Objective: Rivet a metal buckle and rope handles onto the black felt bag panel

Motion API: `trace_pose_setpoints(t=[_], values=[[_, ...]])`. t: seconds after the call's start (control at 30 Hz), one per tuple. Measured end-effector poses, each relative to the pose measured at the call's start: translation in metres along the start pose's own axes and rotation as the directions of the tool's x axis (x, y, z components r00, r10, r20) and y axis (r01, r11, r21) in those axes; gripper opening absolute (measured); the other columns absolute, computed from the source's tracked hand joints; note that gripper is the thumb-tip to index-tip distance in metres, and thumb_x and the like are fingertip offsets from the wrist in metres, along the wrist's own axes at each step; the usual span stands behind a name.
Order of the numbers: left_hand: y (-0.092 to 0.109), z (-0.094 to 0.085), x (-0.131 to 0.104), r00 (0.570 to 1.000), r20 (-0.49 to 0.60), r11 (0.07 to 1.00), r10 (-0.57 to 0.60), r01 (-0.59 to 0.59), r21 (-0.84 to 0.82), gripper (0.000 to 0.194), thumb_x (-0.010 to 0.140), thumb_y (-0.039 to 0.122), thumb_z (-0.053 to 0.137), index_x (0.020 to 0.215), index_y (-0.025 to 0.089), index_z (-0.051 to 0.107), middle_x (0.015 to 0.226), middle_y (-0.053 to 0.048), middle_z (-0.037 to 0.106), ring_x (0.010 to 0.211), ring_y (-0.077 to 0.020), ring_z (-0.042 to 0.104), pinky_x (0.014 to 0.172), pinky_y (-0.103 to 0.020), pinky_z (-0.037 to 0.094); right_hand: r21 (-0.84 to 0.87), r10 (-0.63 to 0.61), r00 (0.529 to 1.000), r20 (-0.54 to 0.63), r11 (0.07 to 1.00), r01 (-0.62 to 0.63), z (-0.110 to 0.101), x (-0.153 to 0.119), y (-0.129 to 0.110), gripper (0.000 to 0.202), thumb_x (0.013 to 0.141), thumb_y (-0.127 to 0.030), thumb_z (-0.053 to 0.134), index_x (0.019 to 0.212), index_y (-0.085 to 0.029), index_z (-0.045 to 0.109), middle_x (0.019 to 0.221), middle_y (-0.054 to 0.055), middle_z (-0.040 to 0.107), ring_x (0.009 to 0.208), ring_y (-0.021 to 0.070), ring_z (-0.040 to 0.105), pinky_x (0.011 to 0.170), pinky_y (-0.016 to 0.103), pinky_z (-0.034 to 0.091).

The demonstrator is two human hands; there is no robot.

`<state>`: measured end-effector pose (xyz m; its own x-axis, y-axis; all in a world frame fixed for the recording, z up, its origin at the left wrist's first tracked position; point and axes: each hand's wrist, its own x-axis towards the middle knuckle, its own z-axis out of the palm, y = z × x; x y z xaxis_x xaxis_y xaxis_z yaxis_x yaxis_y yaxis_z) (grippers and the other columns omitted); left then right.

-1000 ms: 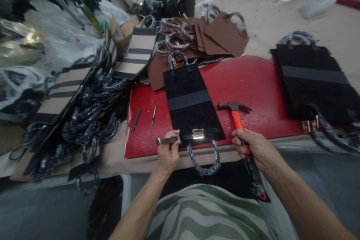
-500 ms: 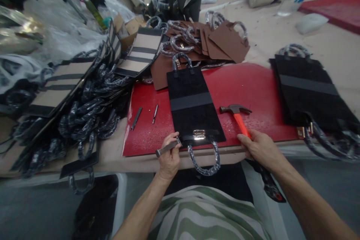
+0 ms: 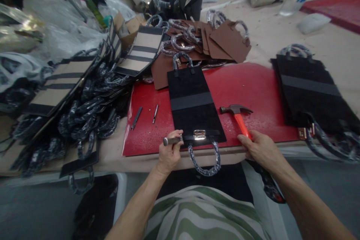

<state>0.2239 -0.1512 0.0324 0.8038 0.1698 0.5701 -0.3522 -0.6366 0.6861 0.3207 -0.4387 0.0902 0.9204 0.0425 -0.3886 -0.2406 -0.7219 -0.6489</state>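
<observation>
A black bag panel (image 3: 191, 90) lies flat on the red board (image 3: 247, 82), a gold clasp (image 3: 200, 134) near its front end. Plastic wraps its front handle (image 3: 206, 172), which hangs over the table edge. My left hand (image 3: 170, 152) is closed around a metal punch (image 3: 171, 141), its tip at the panel's front left corner. In my right hand (image 3: 260, 148) is a claw hammer (image 3: 241, 123), gripped by the orange and black handle; its head rests over the board, right of the panel.
Two slim metal tools lie on the board's left: a flat bar (image 3: 136, 118) and a thin rod (image 3: 155, 114). Piled wrapped handles and beige-striped panels (image 3: 62, 82) crowd the left. Brown panels (image 3: 225, 43) sit behind; a stack of black panels (image 3: 312, 90) lies at right.
My left hand has turned the punch so that its outer end points more toward me and sits slightly higher and further right. The hammer and panel have hardly moved.
</observation>
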Motion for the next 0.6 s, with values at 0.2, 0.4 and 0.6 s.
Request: trace_pose_setpoints(t=[0.2, 0.4, 0.6], values=[[0.0044, 0.0028, 0.0015, 1.0, -0.012, 0.998, 0.022, -0.021, 0.06, 0.014, 0.094, 0.013, 0.053, 0.107, 0.018, 0.056, 0.109, -0.011, 0.07, 0.106, -0.0192, 0.068, 0.093, -0.036, 0.057, 0.04, 0.005, 1.0, 0.012, 0.999, -0.005, 0.0012, 0.0008, 0.0049, 0.029, 0.084, -0.049, 0.051, 0.076, -0.021, 0.051, 0.055, -0.001, 0.056, 0.044, 0.0163, 0.058, 0.043, 0.025, 0.043], [0.0041, 0.0026, 0.0001, 1.0, -0.007, 0.998, -0.006, 0.006, 0.057, 0.014, 0.094, 0.012, 0.053, 0.107, 0.019, 0.056, 0.11, -0.011, 0.07, 0.106, -0.0191, 0.068, 0.093, -0.035, 0.057, 0.025, -0.021, 1.0, 0.013, 0.999, 0.021, -0.0002, -0.0002, 0.0047, 0.029, 0.084, -0.049, 0.051, 0.074, -0.021, 0.049, 0.055, 0.0, 0.057, 0.043, 0.0159, 0.057, 0.042, 0.025, 0.041], [0.0013, 0.0003, 0.002, 1.0, 0.004, 0.999, 0.014, -0.014, 0.041, 0.014, 0.093, 0.013, 0.053, 0.106, 0.019, 0.057, 0.109, -0.01, 0.071, 0.105, -0.0191, 0.069, 0.093, -0.035, 0.057, 0.034, -0.045, 0.999, 0.009, 0.998, 0.045, 0.0015, 0.0015, 0.0098, 0.029, 0.085, -0.049, 0.051, 0.076, -0.021, 0.05, 0.052, -0.001, 0.054, 0.041, 0.0157, 0.056, 0.041, 0.025, 0.039]])
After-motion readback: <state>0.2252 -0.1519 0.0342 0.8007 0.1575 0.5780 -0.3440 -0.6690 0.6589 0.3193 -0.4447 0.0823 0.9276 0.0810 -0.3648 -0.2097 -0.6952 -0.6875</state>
